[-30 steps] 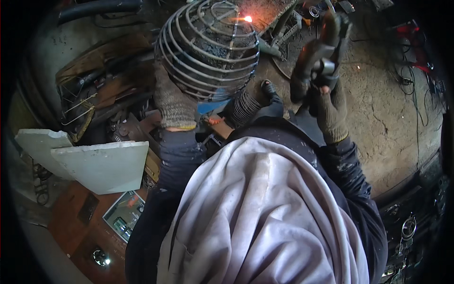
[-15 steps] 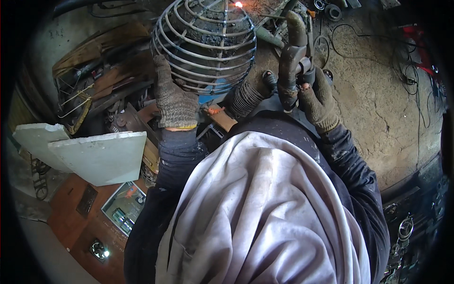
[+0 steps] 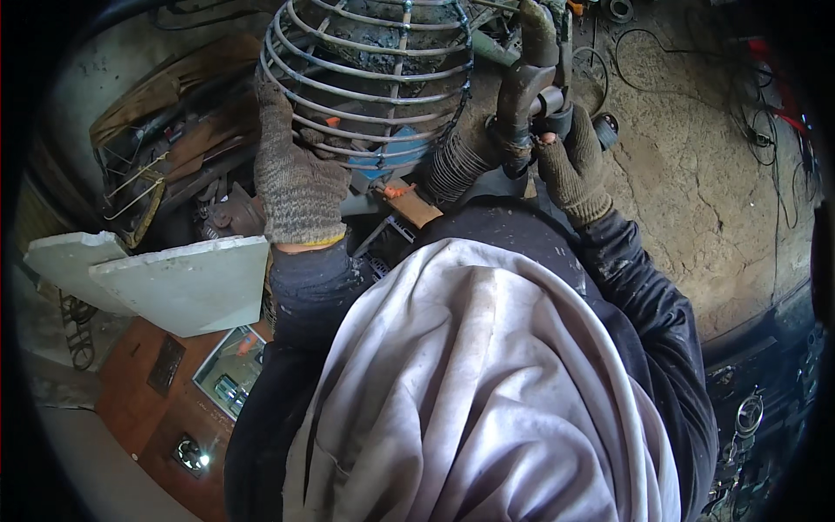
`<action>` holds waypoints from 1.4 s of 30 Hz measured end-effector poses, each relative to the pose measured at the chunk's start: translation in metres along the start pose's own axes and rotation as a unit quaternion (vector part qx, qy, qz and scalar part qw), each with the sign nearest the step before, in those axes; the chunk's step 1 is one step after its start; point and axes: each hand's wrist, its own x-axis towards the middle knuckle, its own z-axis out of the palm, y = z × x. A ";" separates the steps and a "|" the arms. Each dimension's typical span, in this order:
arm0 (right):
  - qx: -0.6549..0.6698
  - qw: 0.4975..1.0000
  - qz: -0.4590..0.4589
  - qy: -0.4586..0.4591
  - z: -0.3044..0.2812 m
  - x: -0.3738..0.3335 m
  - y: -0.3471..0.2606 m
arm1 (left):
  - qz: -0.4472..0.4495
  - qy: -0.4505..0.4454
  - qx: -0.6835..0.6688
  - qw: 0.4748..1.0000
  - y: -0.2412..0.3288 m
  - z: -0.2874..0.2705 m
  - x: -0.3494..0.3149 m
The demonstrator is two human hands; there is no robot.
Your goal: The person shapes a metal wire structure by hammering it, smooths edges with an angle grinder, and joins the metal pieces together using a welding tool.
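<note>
A round cage of bent metal rods (image 3: 393, 96) stands in front of me, its top beyond the upper edge. My left hand (image 3: 300, 196), in a grey-brown knitted glove, is at the cage's near left side. Its thumb side lies along the outer rods; the other fingers are partly hidden and look curled round them. My right hand (image 3: 574, 170), gloved alike with a bare thumb tip showing, is closed round a thick, worn, dark welding electrode holder (image 3: 522, 96). A thin rod (image 3: 494, 5) reaches from its upper end towards the cage.
Pale broken boards (image 3: 187, 283) lean at the left above a brown wooden surface (image 3: 139, 374). Scrap metal and brown sheets (image 3: 174, 113) are heaped beyond. Black cables (image 3: 774, 165) trail over the concrete floor (image 3: 678, 209) at right. A wooden piece (image 3: 413, 207) lies below the cage.
The orange glow at the cage's top no longer shows. The cage has shifted left and upward in view. My left hand has moved left with it, and my right hand and the holder slightly left.
</note>
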 end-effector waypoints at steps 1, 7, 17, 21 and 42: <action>0.001 1.000 0.000 0.002 0.000 0.000 0.003 | -0.003 0.019 -0.030 0.999 0.002 0.002 -0.002; -0.013 1.000 -0.022 0.002 0.000 0.002 0.010 | -0.007 0.010 -0.010 1.000 0.003 0.012 -0.011; 0.028 1.000 -0.013 -0.007 0.005 0.003 0.011 | -0.012 0.013 0.066 0.998 0.009 0.020 -0.020; 0.014 1.000 -0.017 -0.005 0.006 0.003 0.014 | -0.034 -0.003 0.015 0.999 0.015 0.014 -0.015; -0.014 1.000 -0.010 -0.010 0.006 0.007 0.010 | -0.015 -0.015 0.019 1.000 0.015 0.018 -0.020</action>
